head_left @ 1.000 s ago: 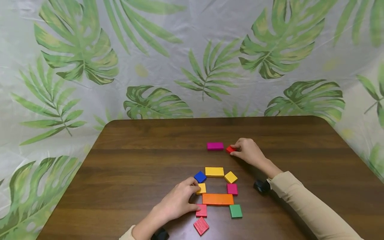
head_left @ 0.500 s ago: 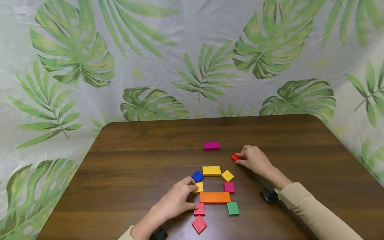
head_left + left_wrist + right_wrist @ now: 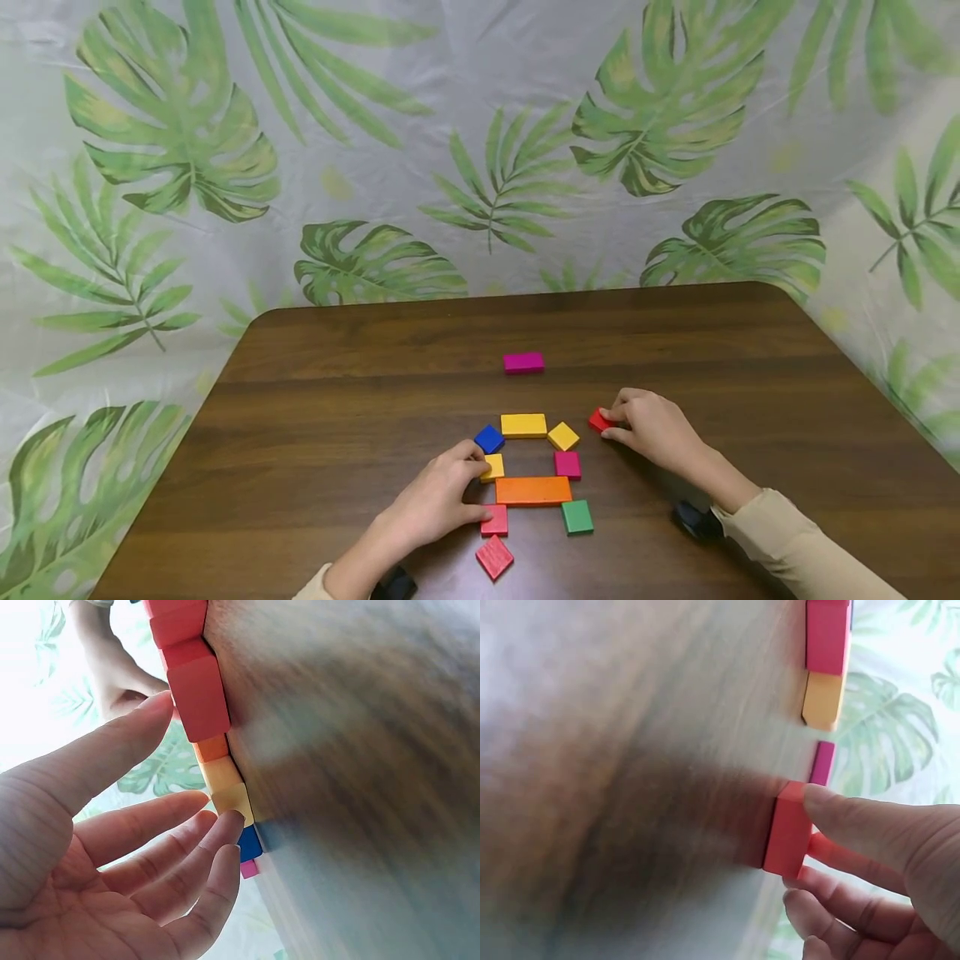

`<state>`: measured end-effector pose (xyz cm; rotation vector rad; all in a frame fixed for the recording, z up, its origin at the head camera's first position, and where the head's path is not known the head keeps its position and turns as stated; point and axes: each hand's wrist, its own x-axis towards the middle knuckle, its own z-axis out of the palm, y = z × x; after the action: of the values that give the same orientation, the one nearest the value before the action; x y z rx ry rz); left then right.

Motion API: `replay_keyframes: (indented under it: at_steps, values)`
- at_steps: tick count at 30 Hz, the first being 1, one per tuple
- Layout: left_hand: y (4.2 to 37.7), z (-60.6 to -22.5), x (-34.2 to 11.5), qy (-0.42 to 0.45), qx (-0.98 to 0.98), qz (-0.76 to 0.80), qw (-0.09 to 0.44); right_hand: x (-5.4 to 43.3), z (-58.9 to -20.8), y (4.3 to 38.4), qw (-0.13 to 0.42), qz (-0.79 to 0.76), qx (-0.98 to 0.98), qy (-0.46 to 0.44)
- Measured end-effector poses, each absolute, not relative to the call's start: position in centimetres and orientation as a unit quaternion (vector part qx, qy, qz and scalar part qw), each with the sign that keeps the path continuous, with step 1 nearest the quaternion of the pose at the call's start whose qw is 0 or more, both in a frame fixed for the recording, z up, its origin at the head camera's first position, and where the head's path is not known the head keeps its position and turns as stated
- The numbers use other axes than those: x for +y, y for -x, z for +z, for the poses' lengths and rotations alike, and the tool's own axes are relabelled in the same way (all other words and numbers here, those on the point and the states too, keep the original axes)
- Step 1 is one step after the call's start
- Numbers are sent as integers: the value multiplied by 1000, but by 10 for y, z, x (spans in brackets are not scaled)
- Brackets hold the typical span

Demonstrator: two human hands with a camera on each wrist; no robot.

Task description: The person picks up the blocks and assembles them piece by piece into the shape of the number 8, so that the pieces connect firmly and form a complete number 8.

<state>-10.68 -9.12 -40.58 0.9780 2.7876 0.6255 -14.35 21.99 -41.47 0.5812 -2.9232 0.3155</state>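
Between thumb and fingers my right hand [image 3: 656, 429] pinches a small red block [image 3: 600, 420], low over the wood to the right of the block figure; in the right wrist view the red block [image 3: 786, 834] looks tilted. My left hand [image 3: 435, 496] rests at the figure's left side, fingers loosely bent. Its fingertips touch a small yellow block [image 3: 496, 468] and its thumb a pinkish-red block [image 3: 496, 521]. Between these lies a long orange block [image 3: 534, 492]. A blue block [image 3: 489, 439], a yellow bar [image 3: 523, 426] and a turned yellow block [image 3: 563, 437] form the top.
On the figure's right side lie a magenta square [image 3: 567, 466] and a green block [image 3: 577, 517]. A turned red block [image 3: 495, 557] is nearest the viewer. Farther back, a magenta bar [image 3: 523, 363] lies alone on the brown table [image 3: 337, 400]. A leaf-patterned sheet [image 3: 480, 150] hangs behind.
My right hand has carried the red block from beside the magenta bar toward me and slightly right. My left hand keeps its place on the blocks; the head view has shifted slightly.
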Motion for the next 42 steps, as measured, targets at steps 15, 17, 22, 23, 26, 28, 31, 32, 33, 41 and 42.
replay_keyframes:
  at_steps: [15, 17, 22, 23, 26, 28, 31, 32, 33, 41, 42]
  values:
    - [105, -405, -93, -319, 922, 209, 64, 223, -415, 113, 77, 129, -966, -208]
    - [104, -405, -93, -317, 922, 210, 67, 224, -416, 109, 75, 136, -964, -216]
    - [103, -405, -93, -318, 922, 210, 63, 224, -416, 103, 78, 141, -957, -239]
    - [104, -405, -93, -318, 922, 211, 63, 225, -416, 102, 78, 141, -957, -243]
    - [104, -405, -93, -319, 922, 210, 62, 227, -416, 100, 76, 139, -956, -249]
    - [105, -405, -92, -319, 922, 209, 62, 228, -415, 100, 70, 141, -954, -254]
    - [105, -405, -92, -320, 922, 209, 60, 232, -414, 101, 60, 155, -948, -272]
    - [106, -405, -92, -321, 922, 208, 59, 234, -414, 101, 55, 163, -945, -280]
    - [105, -405, -92, -321, 922, 208, 59, 235, -414, 102, 49, 170, -942, -287]
    - [104, -405, -89, -322, 922, 206, 63, 246, -419, 100, 15, 226, -915, -334]
    - [105, -405, -89, -323, 922, 206, 62, 247, -419, 100, 11, 229, -912, -339]
